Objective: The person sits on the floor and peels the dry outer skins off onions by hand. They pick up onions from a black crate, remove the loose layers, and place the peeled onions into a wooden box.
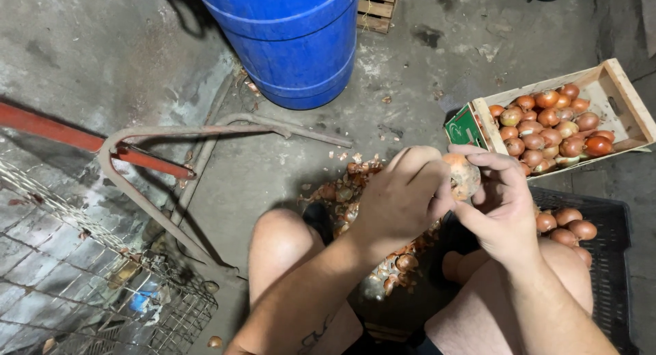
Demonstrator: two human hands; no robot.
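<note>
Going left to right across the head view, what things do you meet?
wire mesh cart → red bar → blue barrel → left hand → onion held in both hands → right hand → wooden crate of onions

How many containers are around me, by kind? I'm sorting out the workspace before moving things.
Blue barrel: 1
Wooden crate holding onions: 1
Black plastic crate holding onions: 1
Wire basket: 1
Total: 4 containers
The left hand and right hand hold one onion between them.
</note>
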